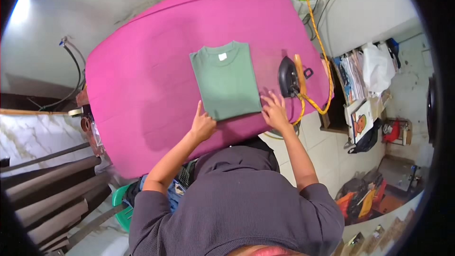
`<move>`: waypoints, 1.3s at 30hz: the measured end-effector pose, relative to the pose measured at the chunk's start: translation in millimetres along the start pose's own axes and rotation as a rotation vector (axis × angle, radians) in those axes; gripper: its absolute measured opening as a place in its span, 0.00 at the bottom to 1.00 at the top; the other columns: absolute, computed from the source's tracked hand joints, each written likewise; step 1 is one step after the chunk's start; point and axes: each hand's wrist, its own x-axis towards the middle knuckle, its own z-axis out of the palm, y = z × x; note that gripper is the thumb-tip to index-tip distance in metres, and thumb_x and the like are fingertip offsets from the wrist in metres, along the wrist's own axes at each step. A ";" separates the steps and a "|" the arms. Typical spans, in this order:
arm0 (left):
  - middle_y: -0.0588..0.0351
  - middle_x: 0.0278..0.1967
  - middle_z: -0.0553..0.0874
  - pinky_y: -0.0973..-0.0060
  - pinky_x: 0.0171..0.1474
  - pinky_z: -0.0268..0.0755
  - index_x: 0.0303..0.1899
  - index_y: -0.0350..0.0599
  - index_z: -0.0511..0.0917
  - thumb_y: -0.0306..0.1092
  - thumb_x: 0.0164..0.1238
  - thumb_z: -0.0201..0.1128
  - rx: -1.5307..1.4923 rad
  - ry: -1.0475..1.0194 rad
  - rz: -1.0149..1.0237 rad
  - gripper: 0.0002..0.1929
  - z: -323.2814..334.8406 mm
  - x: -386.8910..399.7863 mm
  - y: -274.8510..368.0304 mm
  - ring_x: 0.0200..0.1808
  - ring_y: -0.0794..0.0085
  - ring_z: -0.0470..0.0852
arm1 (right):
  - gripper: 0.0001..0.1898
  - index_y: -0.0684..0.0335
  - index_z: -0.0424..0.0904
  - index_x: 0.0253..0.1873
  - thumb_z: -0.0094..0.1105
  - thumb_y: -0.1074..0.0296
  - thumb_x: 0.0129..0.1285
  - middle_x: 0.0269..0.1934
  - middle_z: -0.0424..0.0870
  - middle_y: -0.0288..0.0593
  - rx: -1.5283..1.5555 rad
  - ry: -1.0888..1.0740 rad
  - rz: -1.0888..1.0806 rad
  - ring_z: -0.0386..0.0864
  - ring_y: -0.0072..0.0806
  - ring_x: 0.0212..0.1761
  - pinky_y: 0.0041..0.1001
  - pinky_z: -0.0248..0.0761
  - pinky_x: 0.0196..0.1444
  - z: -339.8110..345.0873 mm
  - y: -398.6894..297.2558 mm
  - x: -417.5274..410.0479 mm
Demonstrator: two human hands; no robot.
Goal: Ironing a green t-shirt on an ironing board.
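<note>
A green T-shirt [227,81], folded into a neat near-rectangle, lies collar away from me on a pink cloth-covered table [142,60]. A small white label [222,57] shows inside its neckline. At the shirt's lower left corner is my left hand [203,127], index finger extended along the edge and the other fingers curled; whether they pinch the fabric is hidden. My right hand [276,113] is by the lower right corner, fingers spread, holding nothing. Just beyond it, a black clothes iron [287,76] with a wooden handle [299,74] rests on the cloth.
A yellow cord [321,48] hangs from above and loops down to the iron near my right hand. Left of me stands a green plastic chair [122,217] with clothes on it. Stacked papers and a white plastic bag [377,67] fill a shelf at right.
</note>
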 end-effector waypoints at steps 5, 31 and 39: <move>0.53 0.66 0.72 0.32 0.73 0.34 0.62 0.48 0.75 0.50 0.67 0.61 -0.159 0.367 -0.015 0.26 28.4 51.0 40.6 0.72 0.58 0.63 | 0.09 0.57 0.80 0.38 0.64 0.58 0.61 0.65 0.72 0.42 0.126 0.169 0.386 0.60 0.46 0.73 0.53 0.52 0.69 44.0 -7.6 0.3; 0.43 0.73 0.60 0.37 0.74 0.27 0.64 0.39 0.68 0.44 0.75 0.51 -0.395 0.833 -0.887 0.24 28.5 114.2 -33.4 0.78 0.49 0.46 | 0.11 0.61 0.77 0.39 0.57 0.58 0.67 0.68 0.68 0.51 0.104 0.236 0.351 0.57 0.50 0.74 0.56 0.47 0.71 66.0 25.1 73.8; 0.46 0.71 0.64 0.36 0.73 0.27 0.47 0.42 0.74 0.45 0.75 0.53 -0.423 1.040 -0.997 0.15 23.8 139.7 -71.8 0.77 0.51 0.51 | 0.13 0.59 0.77 0.40 0.55 0.55 0.69 0.63 0.74 0.45 -0.025 0.561 0.442 0.64 0.42 0.69 0.54 0.50 0.69 85.2 38.7 156.9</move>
